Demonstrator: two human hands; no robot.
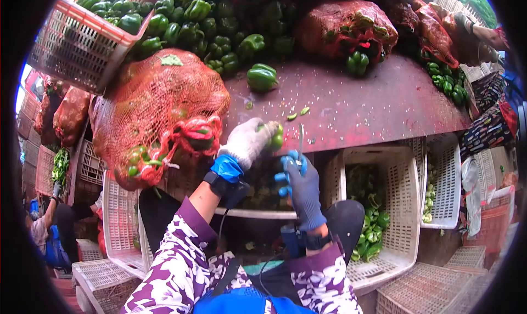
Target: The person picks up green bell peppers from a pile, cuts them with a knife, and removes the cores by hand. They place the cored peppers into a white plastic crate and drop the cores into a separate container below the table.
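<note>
My left hand (248, 142), in a white glove with a blue cuff, grips a green bell pepper (276, 139) at the edge of a dark red table (362, 108). My right hand (301, 185), in a blue glove, holds a small knife (301, 141) with its blade pointing up, just right of the pepper. Loose green peppers (208, 29) are heaped at the back of the table, and a single one (261, 77) lies apart in front of the heap. A few green scraps (297, 114) lie on the table above my hands.
A red mesh sack (159, 108) of peppers leans at the left, another sack (346, 26) sits at the back. A pink crate (82, 37) of peppers is tilted top left. White crates (406, 204) with peppers stand below the table. Other people work at the left (46, 226) and right (483, 37).
</note>
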